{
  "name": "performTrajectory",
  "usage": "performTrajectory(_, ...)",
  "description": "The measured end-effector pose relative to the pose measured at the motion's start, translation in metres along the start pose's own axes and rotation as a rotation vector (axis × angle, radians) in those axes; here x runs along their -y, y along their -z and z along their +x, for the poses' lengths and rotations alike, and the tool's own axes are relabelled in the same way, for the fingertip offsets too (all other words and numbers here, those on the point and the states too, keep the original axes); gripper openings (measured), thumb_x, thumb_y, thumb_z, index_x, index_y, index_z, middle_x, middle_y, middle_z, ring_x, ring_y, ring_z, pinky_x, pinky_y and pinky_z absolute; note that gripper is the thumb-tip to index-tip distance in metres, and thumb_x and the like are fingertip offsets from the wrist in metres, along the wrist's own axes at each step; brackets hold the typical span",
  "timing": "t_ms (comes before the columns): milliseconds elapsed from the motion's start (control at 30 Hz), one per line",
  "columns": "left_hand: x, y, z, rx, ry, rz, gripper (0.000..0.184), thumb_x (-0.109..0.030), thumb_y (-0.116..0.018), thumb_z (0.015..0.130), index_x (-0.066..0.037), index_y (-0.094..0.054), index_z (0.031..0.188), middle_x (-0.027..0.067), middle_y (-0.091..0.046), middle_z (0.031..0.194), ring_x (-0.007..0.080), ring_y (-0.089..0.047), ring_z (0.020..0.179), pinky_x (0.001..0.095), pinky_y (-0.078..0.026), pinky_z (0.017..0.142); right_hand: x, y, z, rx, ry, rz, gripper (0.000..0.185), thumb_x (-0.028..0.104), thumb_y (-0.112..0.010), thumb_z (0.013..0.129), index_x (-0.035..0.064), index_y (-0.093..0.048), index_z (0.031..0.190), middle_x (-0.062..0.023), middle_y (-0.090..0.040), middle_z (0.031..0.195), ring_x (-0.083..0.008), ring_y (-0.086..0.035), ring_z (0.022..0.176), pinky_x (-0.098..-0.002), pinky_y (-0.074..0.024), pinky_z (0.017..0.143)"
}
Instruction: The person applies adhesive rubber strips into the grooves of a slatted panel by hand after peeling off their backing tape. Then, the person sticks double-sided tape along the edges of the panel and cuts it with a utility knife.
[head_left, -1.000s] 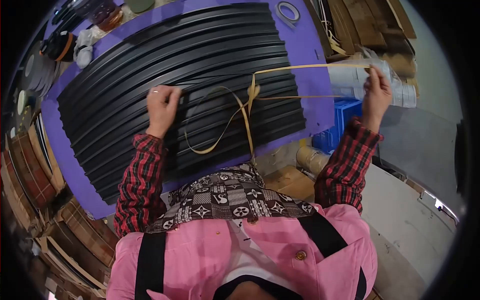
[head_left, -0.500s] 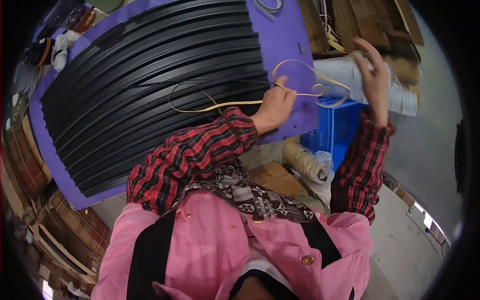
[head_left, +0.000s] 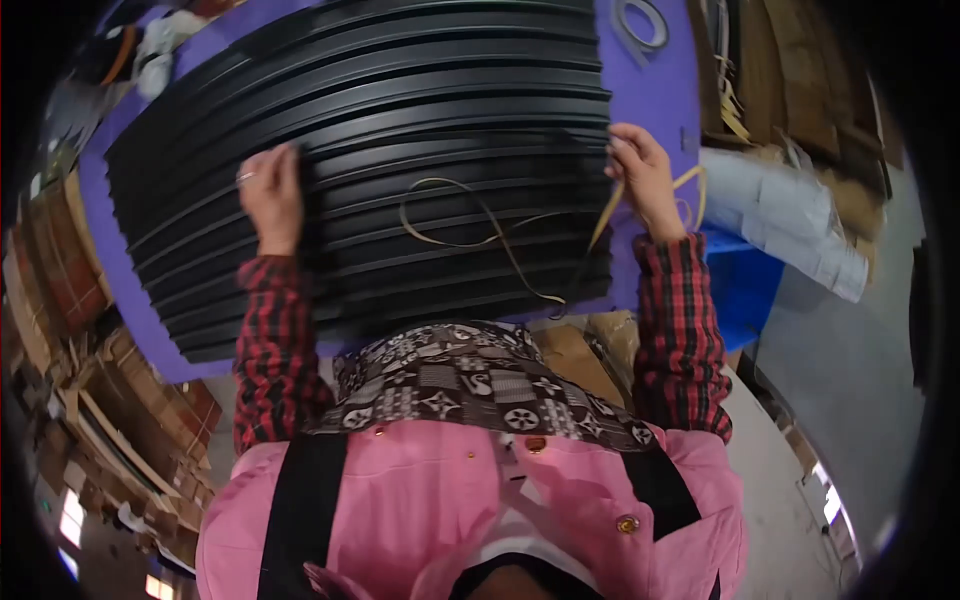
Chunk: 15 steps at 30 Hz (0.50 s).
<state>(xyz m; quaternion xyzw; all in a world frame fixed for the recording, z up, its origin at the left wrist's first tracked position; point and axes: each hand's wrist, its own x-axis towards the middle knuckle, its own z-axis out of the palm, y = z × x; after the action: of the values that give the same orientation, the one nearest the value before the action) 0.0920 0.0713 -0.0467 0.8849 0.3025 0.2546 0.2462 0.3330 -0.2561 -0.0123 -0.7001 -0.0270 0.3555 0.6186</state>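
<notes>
Across the purple table lie the long black ribbed strips, side by side, and near the table's right edge is a blue crate. The left hand is over the strips' left part, fingers curled narrow, and the right hand is at their right ends, thumb and fingers close together; what either grips, I cannot tell. The thin yellow band loops over the strips and rises to the right palm.

Head-worn view, facing forward, downward; close above
</notes>
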Motion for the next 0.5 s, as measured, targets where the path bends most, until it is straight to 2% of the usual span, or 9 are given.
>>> performTrajectory(33, 0.034, 0.004, 0.0, 0.001, 0.056, -0.026, 0.01, -0.011, -0.058, 0.075, -0.005, -0.062, 0.083, 0.0073, -0.051, 0.073, 0.0184, -0.049, 0.067, 0.0274, -0.04, 0.062, -0.005, 0.001, 0.006, -0.04, 0.003, 0.074, 0.017, 0.006, -0.051, 0.078, 0.001, -0.049, 0.095, 0.0009, -0.049, 0.066, -0.0039, -0.042, 0.053, -0.0195, -0.0408, 0.052)
performTrajectory(67, 0.055, 0.006, -0.001, 0.043, 0.132, -0.06, 0.012, -0.011, -0.059, 0.075, -0.004, -0.062, 0.085, 0.0051, -0.05, 0.074, 0.0139, -0.048, 0.069, 0.0237, -0.039, 0.065, -0.006, 0.001, 0.01, -0.096, 0.025, -0.025, 0.016, 0.006, -0.052, 0.077, 0.0005, -0.051, 0.092, 0.0008, -0.05, 0.065, -0.0042, -0.043, 0.053, -0.0189, -0.0407, 0.052)
performTrajectory(100, 0.069, 0.008, 0.0, 0.073, 0.054, -0.097, 0.013, -0.011, -0.061, 0.074, -0.004, -0.062, 0.085, 0.0042, -0.05, 0.075, 0.0121, -0.048, 0.071, 0.0211, -0.038, 0.067, -0.007, 0.001, 0.014, -0.139, 0.042, -0.119, 0.015, 0.007, -0.054, 0.076, 0.0001, -0.053, 0.09, 0.0006, -0.051, 0.065, -0.0044, -0.044, 0.052, -0.0184, -0.0405, 0.052)
performTrajectory(133, 0.076, 0.011, 0.001, 0.132, 0.065, -0.105, 0.012, -0.009, -0.061, 0.074, -0.004, -0.062, 0.084, 0.004, -0.05, 0.078, 0.0122, -0.048, 0.073, 0.021, -0.038, 0.067, -0.01, 0.004, 0.02, -0.165, 0.039, -0.138, 0.015, 0.007, -0.054, 0.076, 0.0001, -0.053, 0.09, 0.0006, -0.051, 0.065, -0.0044, -0.044, 0.052, -0.0184, -0.0405, 0.052)
performTrajectory(200, 0.073, 0.014, 0.0, 0.167, 0.128, -0.183, 0.011, -0.009, -0.06, 0.075, -0.003, -0.062, 0.084, 0.0037, -0.05, 0.08, 0.0122, -0.048, 0.075, 0.0214, -0.038, 0.068, -0.02, 0.011, 0.031, -0.195, 0.204, -0.312, 0.012, 0.008, -0.058, 0.073, -0.0007, -0.056, 0.082, 0.0005, -0.053, 0.064, -0.0047, -0.045, 0.054, -0.018, -0.0392, 0.051)
performTrajectory(433, 0.066, 0.017, 0.002, 0.198, 0.222, -0.13, 0.012, -0.011, -0.059, 0.076, -0.003, -0.061, 0.085, 0.0035, -0.05, 0.082, 0.0113, -0.048, 0.077, 0.0206, -0.038, 0.069, -0.028, 0.021, 0.046, -0.278, 0.225, -0.586, 0.011, 0.009, -0.061, 0.071, -0.0003, -0.057, 0.074, 0.0003, -0.051, 0.057, -0.005, -0.045, 0.054, -0.0202, -0.039, 0.052)
performTrajectory(500, 0.07, 0.016, 0.001, 0.194, 0.232, -0.141, 0.013, -0.011, -0.059, 0.076, -0.003, -0.061, 0.085, 0.0032, -0.049, 0.083, 0.011, -0.047, 0.077, 0.0205, -0.038, 0.069, -0.021, 0.018, 0.044, -0.242, 0.184, -0.704, 0.01, 0.007, -0.06, 0.073, -0.0014, -0.057, 0.078, -0.0002, -0.056, 0.066, -0.0045, -0.049, 0.062, -0.0175, -0.0406, 0.058)
